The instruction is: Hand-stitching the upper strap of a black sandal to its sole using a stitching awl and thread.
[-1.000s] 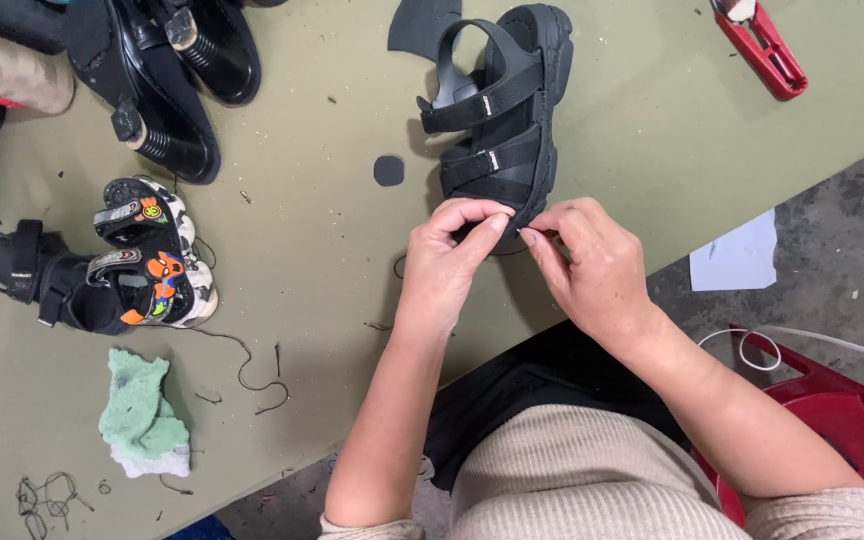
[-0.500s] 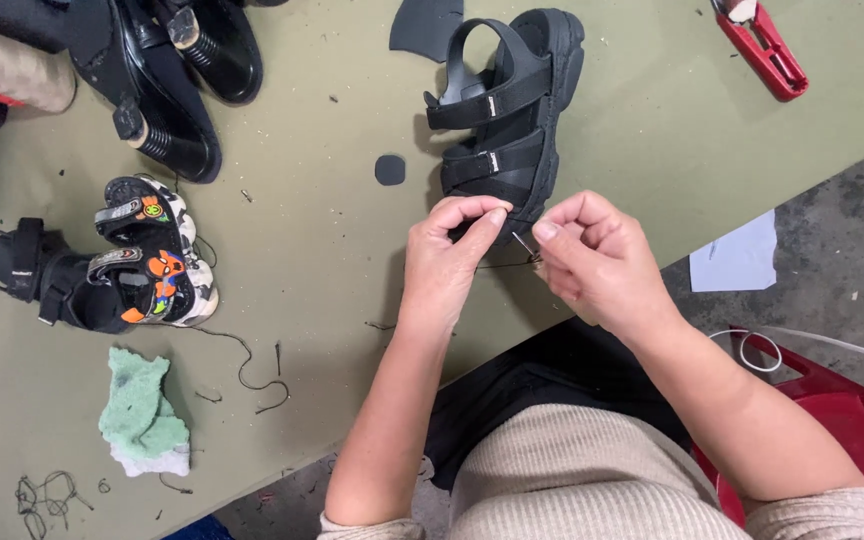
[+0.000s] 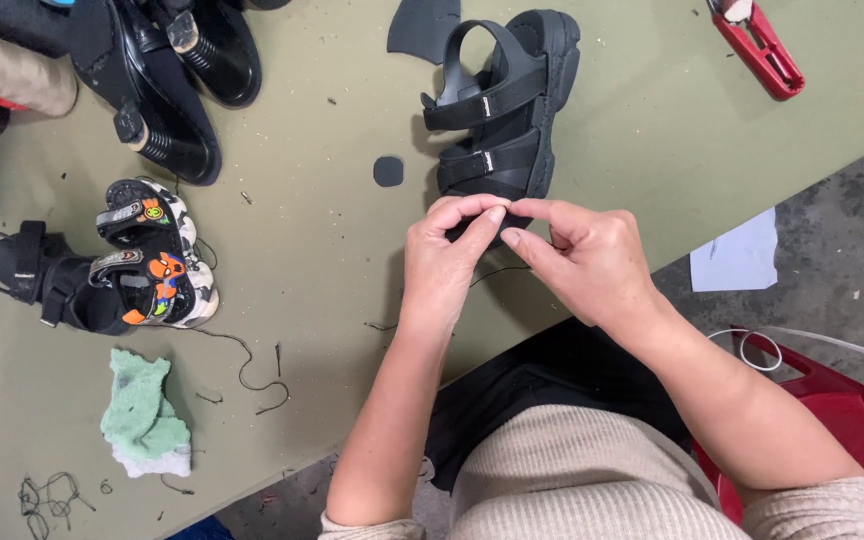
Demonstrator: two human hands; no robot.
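at the far left of the green table (image 3: 302, 250) lies a small black sandal (image 3: 27, 280), and touching it on its right is a little shoe with bright cartoon patches (image 3: 157, 255). below them sits a crumpled green cloth (image 3: 142, 415), and bits of dark thread (image 3: 252, 370) lie on the table near it. up at the top left are shiny black shoes (image 3: 167, 70) in a pile. moving right, a small round black patch (image 3: 388, 171) lies flat on the table, just beside the big black sandal (image 3: 507, 100). a dark scrap (image 3: 422, 25) sits at the top edge, touching the sandal's back strap. the big black sandal lies in the middle of the table with its toe end pointing at you. your left hand (image 3: 442, 265) is curled, and its thumb and finger pinch the sandal's near end. your right hand (image 3: 587, 260) is right next to it, fingers bent, and its fingertips (image 3: 512, 237) meet your left ones at that same spot. i cannot tell if it pinches the sandal or something tiny. a thin dark thread runs under your hands. farther right, a pale sheet (image 3: 737, 255) lies on the floor, a red cutter (image 3: 757, 40) lies at the top right of the table, and a red bin (image 3: 842, 400) is by your right arm.
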